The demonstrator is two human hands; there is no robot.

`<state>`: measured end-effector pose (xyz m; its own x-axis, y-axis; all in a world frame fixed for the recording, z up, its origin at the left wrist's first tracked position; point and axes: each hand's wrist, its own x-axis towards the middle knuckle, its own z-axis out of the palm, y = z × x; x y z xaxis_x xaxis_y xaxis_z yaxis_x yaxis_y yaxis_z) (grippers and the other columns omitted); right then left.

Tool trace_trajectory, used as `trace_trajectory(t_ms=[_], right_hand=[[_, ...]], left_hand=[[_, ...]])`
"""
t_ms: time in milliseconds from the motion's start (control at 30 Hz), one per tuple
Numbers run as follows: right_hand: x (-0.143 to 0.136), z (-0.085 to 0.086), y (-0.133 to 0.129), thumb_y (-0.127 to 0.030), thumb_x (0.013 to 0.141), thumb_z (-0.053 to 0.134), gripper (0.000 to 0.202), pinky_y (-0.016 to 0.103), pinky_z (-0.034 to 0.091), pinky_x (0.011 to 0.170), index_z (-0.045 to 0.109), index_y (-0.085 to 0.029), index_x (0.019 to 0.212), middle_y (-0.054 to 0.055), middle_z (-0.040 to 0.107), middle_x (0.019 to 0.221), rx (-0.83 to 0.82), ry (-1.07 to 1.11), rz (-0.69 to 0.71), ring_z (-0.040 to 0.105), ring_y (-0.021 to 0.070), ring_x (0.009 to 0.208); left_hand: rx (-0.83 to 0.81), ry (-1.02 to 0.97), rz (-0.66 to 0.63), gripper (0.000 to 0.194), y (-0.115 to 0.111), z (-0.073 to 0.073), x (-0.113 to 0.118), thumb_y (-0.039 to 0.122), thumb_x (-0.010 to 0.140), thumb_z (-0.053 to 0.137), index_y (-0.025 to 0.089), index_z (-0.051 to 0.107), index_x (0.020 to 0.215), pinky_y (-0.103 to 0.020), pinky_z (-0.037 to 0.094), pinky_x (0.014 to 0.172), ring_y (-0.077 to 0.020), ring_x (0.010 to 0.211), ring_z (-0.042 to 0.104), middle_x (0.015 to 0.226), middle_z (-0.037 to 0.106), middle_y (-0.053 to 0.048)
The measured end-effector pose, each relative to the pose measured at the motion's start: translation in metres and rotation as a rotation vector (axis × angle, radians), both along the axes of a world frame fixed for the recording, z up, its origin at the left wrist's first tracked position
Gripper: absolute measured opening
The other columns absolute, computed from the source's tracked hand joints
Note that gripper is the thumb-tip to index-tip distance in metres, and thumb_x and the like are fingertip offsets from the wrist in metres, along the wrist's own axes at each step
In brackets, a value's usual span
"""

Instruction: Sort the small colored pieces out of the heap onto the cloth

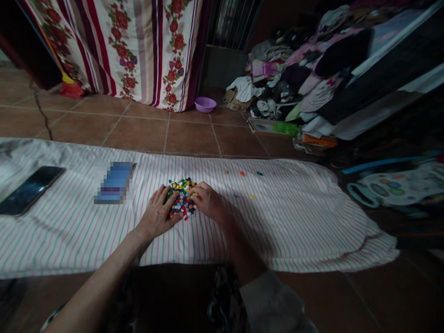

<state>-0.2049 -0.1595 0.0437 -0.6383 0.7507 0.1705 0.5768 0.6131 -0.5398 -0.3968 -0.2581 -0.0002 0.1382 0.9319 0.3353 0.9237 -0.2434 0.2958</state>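
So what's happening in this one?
A person has both bare hands in a heap of small multicoloured pieces on a striped cloth. The left hand lies over the near left side of the heap, and the right hand has its fingertips at the right side; whether it grips a piece is too small to tell. Further right, a few small coloured bits lie apart from the heap, including an orange one and a yellow one.

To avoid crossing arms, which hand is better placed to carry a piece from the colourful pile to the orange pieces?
Probably the right hand: its fingers are at the pile's right edge, nearer the orange pieces; the left hand rests at the left edge.
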Motion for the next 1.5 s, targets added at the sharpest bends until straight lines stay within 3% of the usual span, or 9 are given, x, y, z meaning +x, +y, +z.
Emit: trace_trajectory(t_ms=[167, 400, 700, 900, 1100, 1267, 1500], right_hand=[[-0.006, -0.007, 0.000, -0.007, 0.085, 0.055, 0.023, 0.025, 0.044, 0.084, 0.067, -0.020, 0.099, 0.004, 0.060, 0.096, -0.030, 0.002, 0.041, 0.058, 0.0144, 0.091], [-0.009, 0.000, -0.003, -0.007, 0.086, 0.055, 0.023, 0.024, 0.043, 0.081, 0.066, -0.016, 0.105, 0.006, 0.061, 0.095, -0.041, -0.058, 0.007, 0.057, 0.0147, 0.089], [-0.009, 0.005, -0.006, -0.009, 0.084, 0.060, 0.010, 0.024, 0.041, 0.073, 0.066, -0.016, 0.088, 0.003, 0.058, 0.086, -0.052, -0.069, -0.019, 0.055, 0.0135, 0.080], [-0.009, 0.002, -0.005, -0.011, 0.086, 0.058, 0.013, 0.023, 0.041, 0.074, 0.067, -0.018, 0.091, 0.003, 0.059, 0.088, -0.027, -0.060, -0.018, 0.055, 0.0134, 0.082], [-0.009, 0.003, -0.006, -0.012, 0.087, 0.055, 0.018, 0.023, 0.043, 0.076, 0.069, -0.019, 0.096, 0.004, 0.062, 0.096, -0.030, -0.096, -0.008, 0.058, 0.0139, 0.087], [-0.007, 0.003, -0.004, -0.015, 0.090, 0.051, 0.023, 0.024, 0.044, 0.080, 0.070, -0.019, 0.102, 0.007, 0.063, 0.098, -0.023, -0.148, 0.009, 0.059, 0.0157, 0.091], [-0.006, 0.004, -0.005, -0.017, 0.093, 0.047, 0.026, 0.024, 0.042, 0.084, 0.070, -0.019, 0.104, 0.007, 0.062, 0.100, -0.008, -0.176, -0.043, 0.058, 0.0158, 0.095]], left_hand=[[-0.035, 0.014, 0.003, 0.064, 0.000, 0.002, 0.000, 0.056, 0.088, 0.046, 0.020, 0.040, 0.141, -0.059, 0.031, 0.109, -0.0391, 0.142, 0.024, 0.149, 0.033, -0.019], [-0.061, 0.008, -0.006, 0.063, 0.001, 0.005, -0.001, 0.055, 0.087, 0.047, 0.023, 0.042, 0.141, -0.059, 0.032, 0.109, -0.0400, 0.141, 0.023, 0.149, 0.033, -0.017], [-0.064, 0.003, -0.006, 0.055, 0.002, 0.010, 0.002, 0.051, 0.086, 0.051, 0.029, 0.049, 0.136, -0.060, 0.032, 0.107, -0.0397, 0.141, 0.024, 0.151, 0.033, -0.013], [-0.057, 0.013, 0.013, 0.055, 0.002, 0.011, 0.006, 0.051, 0.085, 0.052, 0.029, 0.050, 0.135, -0.061, 0.032, 0.107, -0.0400, 0.141, 0.023, 0.152, 0.032, -0.013], [-0.047, 0.020, 0.040, 0.059, 0.004, 0.008, 0.008, 0.052, 0.086, 0.050, 0.023, 0.048, 0.138, -0.059, 0.030, 0.109, -0.0395, 0.142, 0.021, 0.151, 0.031, -0.016], [-0.086, 0.008, 0.018, 0.051, 0.005, 0.013, 0.011, 0.050, 0.085, 0.052, 0.030, 0.053, 0.133, -0.062, 0.029, 0.108, -0.0402, 0.143, 0.019, 0.152, 0.030, -0.012], [-0.141, -0.006, -0.045, 0.045, 0.003, 0.020, 0.006, 0.046, 0.085, 0.053, 0.030, 0.059, 0.126, -0.064, 0.027, 0.108, -0.0398, 0.143, 0.019, 0.152, 0.031, -0.011]])
